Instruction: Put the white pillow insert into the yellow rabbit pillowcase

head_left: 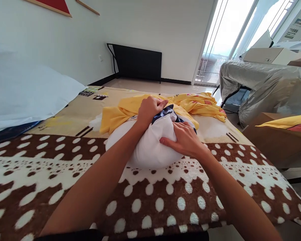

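Note:
A white pillow (147,147) lies on a brown blanket with white dots (165,201). My left hand (149,108) is closed at the pillow's far end, gripping the edge of a yellow pillowcase (120,112) where a dark blue and white cloth (168,112) shows. My right hand (185,139) lies flat on top of the pillow with its fingers stretched out, pressing it down. More yellow printed fabric (203,102) is bunched up behind the pillow.
A large white pillow (27,90) lies at the left. A black panel (137,62) leans against the far wall beside a glass door (225,36). At the right are furniture under a silver cover (263,83), a cardboard box (273,137) and another yellow cloth (288,122).

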Available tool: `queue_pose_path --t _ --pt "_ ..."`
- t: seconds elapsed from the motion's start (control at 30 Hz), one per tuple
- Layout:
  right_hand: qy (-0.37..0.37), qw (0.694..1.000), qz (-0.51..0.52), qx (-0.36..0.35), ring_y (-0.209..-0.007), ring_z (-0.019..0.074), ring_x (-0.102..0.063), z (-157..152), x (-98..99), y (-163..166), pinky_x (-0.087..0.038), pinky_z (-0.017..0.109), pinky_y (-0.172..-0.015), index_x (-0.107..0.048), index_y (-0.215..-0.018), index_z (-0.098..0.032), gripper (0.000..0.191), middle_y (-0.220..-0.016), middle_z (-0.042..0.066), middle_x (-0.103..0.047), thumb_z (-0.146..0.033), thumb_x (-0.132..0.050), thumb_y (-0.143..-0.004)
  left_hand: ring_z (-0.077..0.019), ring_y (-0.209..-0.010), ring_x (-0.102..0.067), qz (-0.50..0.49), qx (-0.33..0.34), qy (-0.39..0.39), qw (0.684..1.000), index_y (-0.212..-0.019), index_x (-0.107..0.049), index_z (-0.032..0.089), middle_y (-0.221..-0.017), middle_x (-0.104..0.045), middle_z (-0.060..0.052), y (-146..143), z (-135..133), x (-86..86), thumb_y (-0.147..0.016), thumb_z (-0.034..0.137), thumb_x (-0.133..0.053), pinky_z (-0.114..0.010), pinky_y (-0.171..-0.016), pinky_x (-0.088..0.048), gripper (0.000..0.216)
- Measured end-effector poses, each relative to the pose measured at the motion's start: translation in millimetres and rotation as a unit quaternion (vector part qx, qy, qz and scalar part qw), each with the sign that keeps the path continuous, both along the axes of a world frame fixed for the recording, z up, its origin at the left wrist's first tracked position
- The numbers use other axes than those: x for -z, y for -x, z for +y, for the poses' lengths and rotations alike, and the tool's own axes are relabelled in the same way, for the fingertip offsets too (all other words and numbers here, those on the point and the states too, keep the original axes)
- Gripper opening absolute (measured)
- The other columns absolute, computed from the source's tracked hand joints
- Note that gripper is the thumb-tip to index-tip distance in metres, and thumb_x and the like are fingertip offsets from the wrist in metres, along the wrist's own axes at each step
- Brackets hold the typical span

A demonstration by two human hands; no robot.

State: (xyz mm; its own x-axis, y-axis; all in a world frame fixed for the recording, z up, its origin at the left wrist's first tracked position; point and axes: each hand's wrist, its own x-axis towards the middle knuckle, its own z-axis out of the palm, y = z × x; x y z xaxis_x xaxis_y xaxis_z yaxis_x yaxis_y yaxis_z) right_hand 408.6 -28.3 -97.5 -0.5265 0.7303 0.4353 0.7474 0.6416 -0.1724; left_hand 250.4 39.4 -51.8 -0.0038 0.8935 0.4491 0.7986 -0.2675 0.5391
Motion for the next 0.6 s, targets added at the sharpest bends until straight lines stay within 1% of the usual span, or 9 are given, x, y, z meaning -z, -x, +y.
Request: queue_pose_path --t 0.07,0.13,0.17,0.2,0.27,0.33,0.37,0.47,0.6 --pt "0.012 1.0 -0.012 -0.017 -0.093 0.022 -0.059 1.9 -4.4 -0.9 -0.035 0.035 -0.088 -0.06 -0.097 -0.017 0.047 -0.101 0.007 -0.067 -0.06 -0.043 -0.088 -0.0125 -0.053 -0.034 -0.025 0.044 0.036 0.998 -0.046 -0.03 0.021 -0.049 -0.03 0.002 3.0 -1.3 -4.7 -0.076 0.045 -0.055 -0.03 -0.056 -0.026 0.046" --pt "0.008 1.0 -0.017 -0.014 -0.093 0.0224 -0.059 1.8 -4.9 0.5 -0.034 0.036 -0.087 -0.059 -0.095 -0.018 0.047 -0.1 0.006 -0.067 -0.061 -0.043 -0.088 -0.0114 -0.053 -0.034 -0.035 0.084 0.081 0.993 -0.049 -0.031 0.021 -0.051 -0.031 0.003 6.3 -2.7 -7.5 -0.067 0.035 -0.063 -0.029 -0.055 -0.025 0.039" --pt "0.006 1.0 -0.022 -0.009 -0.093 0.0229 -0.058 1.3 -4.1 1.6 -0.034 0.036 -0.087 -0.059 -0.094 -0.018 0.048 -0.099 0.006 -0.067 -0.062 -0.043 -0.087 -0.0114 -0.053 -0.035 -0.025 0.089 0.095 0.991 -0.051 -0.032 0.021 -0.052 -0.033 0.004 7.3 -3.2 -7.7 -0.063 0.029 -0.064 -0.029 -0.054 -0.025 0.035" --pt "0.004 1.0 -0.027 -0.006 -0.093 0.0233 -0.058 0.5 -3.2 2.6 -0.033 0.037 -0.087 -0.059 -0.094 -0.017 0.049 -0.099 0.007 -0.067 -0.063 -0.042 -0.087 -0.012 -0.054 -0.037 -0.009 0.081 0.098 0.992 -0.052 -0.032 0.021 -0.052 -0.034 0.004 7.4 -3.6 -7.0 -0.061 0.024 -0.063 -0.029 -0.055 -0.025 0.032" --pt "0.003 0.999 -0.039 -0.005 -0.092 0.0236 -0.058 -1.0 -1.4 3.6 -0.033 0.037 -0.086 -0.059 -0.093 -0.017 0.05 -0.099 0.008 -0.067 -0.064 -0.042 -0.087 -0.0148 -0.057 -0.042 0.033 0.027 0.072 0.996 -0.053 -0.035 0.021 -0.053 -0.036 0.002 5.1 -4.3 -3.9 -0.061 0.02 -0.059 -0.03 -0.055 -0.026 0.026" --pt "0.008 0.999 -0.047 -0.009 -0.09 0.0233 -0.058 -2.6 -0.5 3.0 -0.033 0.037 -0.084 -0.059 -0.092 -0.017 0.051 -0.097 0.008 -0.067 -0.065 -0.041 -0.087 -0.0185 -0.062 -0.046 0.074 -0.038 0.035 0.996 -0.053 -0.038 0.021 -0.053 -0.039 0.0 0.3 -5.7 0.0 -0.066 0.023 -0.058 -0.031 -0.056 -0.028 0.023" --pt "0.011 0.999 -0.049 -0.012 -0.089 0.023 -0.058 -3.4 -0.3 2.2 -0.033 0.036 -0.083 -0.059 -0.091 -0.017 0.052 -0.096 0.008 -0.067 -0.065 -0.042 -0.086 -0.02 -0.064 -0.048 0.089 -0.056 0.019 0.994 -0.054 -0.039 0.021 -0.054 -0.041 -0.001 -2.5 -6.8 1.5 -0.068 0.026 -0.057 -0.031 -0.056 -0.028 0.024" --pt "0.014 0.999 -0.043 -0.024 -0.09 0.0224 -0.057 -5.2 1.0 0.2 -0.033 0.035 -0.082 -0.06 -0.091 -0.016 0.05 -0.096 0.008 -0.067 -0.063 -0.044 -0.086 -0.0221 -0.065 -0.052 0.122 -0.072 -0.006 0.99 -0.054 -0.041 0.021 -0.052 -0.043 -0.003 -10.0 -11.6 3.3 -0.073 0.036 -0.057 -0.032 -0.055 -0.03 0.029" --pt "0.004 0.998 -0.034 -0.048 -0.093 0.0225 -0.058 -2.7 3.9 2.8 -0.034 0.035 -0.083 -0.06 -0.094 -0.017 0.045 -0.1 0.008 -0.067 -0.059 -0.048 -0.086 -0.0229 -0.067 -0.055 0.162 -0.065 -0.018 0.985 -0.057 -0.052 0.02 -0.056 -0.052 -0.005 -17.3 -19.7 2.1 -0.074 0.039 -0.054 -0.032 -0.057 -0.034 0.026"
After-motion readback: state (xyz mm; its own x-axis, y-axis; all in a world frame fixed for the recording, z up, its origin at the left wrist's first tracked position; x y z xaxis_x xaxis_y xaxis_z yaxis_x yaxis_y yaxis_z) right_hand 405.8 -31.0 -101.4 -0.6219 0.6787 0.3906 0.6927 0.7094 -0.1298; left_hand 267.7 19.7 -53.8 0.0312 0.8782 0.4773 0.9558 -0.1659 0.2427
